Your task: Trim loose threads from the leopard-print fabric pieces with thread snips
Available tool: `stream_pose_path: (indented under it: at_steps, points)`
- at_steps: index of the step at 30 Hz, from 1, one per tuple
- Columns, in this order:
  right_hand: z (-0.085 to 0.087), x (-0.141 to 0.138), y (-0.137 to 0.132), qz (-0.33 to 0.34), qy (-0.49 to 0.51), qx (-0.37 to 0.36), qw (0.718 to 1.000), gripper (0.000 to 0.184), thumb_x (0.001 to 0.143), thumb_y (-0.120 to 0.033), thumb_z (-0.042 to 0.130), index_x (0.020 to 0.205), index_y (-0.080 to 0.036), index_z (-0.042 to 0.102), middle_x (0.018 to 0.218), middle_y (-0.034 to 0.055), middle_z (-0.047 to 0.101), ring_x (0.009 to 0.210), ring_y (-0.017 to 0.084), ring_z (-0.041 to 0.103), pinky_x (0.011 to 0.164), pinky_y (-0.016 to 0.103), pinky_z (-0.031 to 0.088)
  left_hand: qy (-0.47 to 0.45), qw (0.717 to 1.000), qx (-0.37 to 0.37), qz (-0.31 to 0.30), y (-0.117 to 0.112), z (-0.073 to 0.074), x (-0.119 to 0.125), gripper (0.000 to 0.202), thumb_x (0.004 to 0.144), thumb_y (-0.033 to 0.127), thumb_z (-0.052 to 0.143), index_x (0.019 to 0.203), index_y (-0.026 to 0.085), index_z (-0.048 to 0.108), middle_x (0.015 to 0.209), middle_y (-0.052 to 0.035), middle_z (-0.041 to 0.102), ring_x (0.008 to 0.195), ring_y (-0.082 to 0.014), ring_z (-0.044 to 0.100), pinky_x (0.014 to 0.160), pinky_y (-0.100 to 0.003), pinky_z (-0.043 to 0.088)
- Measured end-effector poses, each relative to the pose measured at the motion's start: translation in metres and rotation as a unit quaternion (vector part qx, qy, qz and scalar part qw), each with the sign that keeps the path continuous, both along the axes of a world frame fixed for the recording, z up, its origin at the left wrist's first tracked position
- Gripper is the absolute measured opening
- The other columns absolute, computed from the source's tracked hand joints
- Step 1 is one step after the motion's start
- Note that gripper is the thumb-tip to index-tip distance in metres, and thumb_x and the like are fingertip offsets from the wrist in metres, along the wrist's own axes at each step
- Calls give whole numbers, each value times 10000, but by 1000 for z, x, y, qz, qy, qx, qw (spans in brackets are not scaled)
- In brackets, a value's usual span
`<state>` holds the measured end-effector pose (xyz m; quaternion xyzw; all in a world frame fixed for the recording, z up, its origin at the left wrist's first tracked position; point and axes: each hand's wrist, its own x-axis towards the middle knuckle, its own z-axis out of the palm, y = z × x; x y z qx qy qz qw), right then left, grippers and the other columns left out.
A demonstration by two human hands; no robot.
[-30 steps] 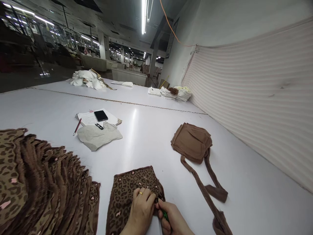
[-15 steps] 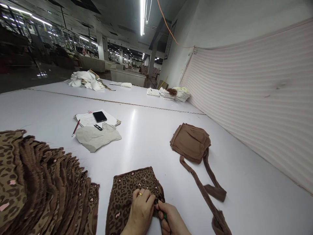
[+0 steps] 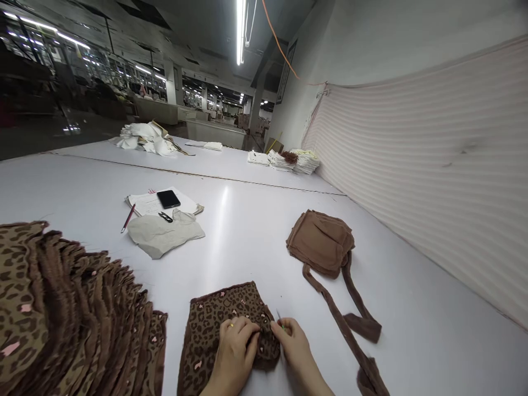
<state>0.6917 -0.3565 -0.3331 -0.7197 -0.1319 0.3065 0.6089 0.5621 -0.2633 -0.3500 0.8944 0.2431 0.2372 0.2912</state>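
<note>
A leopard-print fabric piece (image 3: 206, 324) with dark brown edging lies at the near edge of the table, its right side folded up. My left hand (image 3: 235, 349), with a ring on one finger, rests on it and pinches the fabric near the fold. Close by on the right, my right hand (image 3: 295, 344) is closed around a small pointed tool (image 3: 279, 315) with some green on it. The thin tip points away from me; most of the tool is hidden in the fingers. My right thumb is at the fabric's right edge.
On the left stands a thick pile of leopard-print pieces (image 3: 94, 324). Brown fabric pieces (image 3: 319, 242) with long strips (image 3: 330, 300) lie right. Farther back are papers (image 3: 142, 203), a phone (image 3: 168, 198), black thread snips (image 3: 165, 217), a pen (image 3: 127, 218) and crumpled paper (image 3: 165, 236).
My right hand has shifted slightly up and right, and the tool's tip now shows above the fingers. The fabric's right side is now folded over more. My left hand stays nearly in place.
</note>
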Motion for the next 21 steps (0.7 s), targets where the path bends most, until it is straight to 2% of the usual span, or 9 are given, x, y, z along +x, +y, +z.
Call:
stream_pose_path:
  at_steps: [3,6,8,12,14,16,18,21]
  points:
    - [-6,2,8,41,86,3,995,284,490,-393,706,590,-200,523,541,-30,501,544,161,469,547,277,378,37,999,34,17,-1,0,-6,194,866,254,493,996,263,636,1095,-41,633,1035,-220,569,946,-450,343]
    - [-10,4,3,39,37,-9,999,203,510,-341,644,587,-204,515,528,-49,477,537,148,439,537,263,340,78,990,97,61,1,-2,-26,305,821,335,552,1111,275,624,1259,-63,585,1188,-288,496,1012,-509,285]
    - [-11,6,-4,48,-6,-25,999,181,532,-344,620,606,-200,537,550,-42,490,569,158,449,557,268,346,109,981,120,106,4,-3,-49,380,831,394,533,1178,257,604,1308,-84,553,1223,-302,464,1017,-500,293]
    - [-12,8,-12,87,-39,-63,993,242,603,-401,621,704,-181,605,638,-2,568,663,200,510,623,294,384,186,949,111,229,9,-6,-95,451,876,415,419,1214,167,584,1253,-147,560,1124,-312,514,855,-438,432]
    - [-13,8,-12,102,-75,-93,988,208,622,-393,621,664,-192,588,619,-6,559,655,203,504,616,296,375,207,941,101,247,9,-9,-106,479,878,418,398,1213,125,573,1147,-166,592,1002,-313,555,761,-417,464]
    - [-13,7,-10,106,-113,-96,983,188,638,-371,611,594,-209,526,582,-24,514,625,187,473,596,287,357,187,950,85,235,9,-16,-108,467,888,380,370,1217,109,559,1013,-152,621,902,-296,575,729,-412,474]
    - [-10,6,-9,103,-116,-55,986,236,669,-388,616,585,-215,481,574,-40,473,607,168,446,581,272,353,119,967,49,222,9,-23,-104,442,895,320,329,1224,119,544,941,-130,635,874,-277,592,760,-420,486]
    - [4,6,-9,112,-49,31,992,344,671,-490,686,640,-211,487,578,-50,461,585,151,449,552,250,374,-8,972,-76,222,14,-26,-98,407,888,323,340,1212,174,535,1077,-116,635,1000,-248,603,846,-400,505]
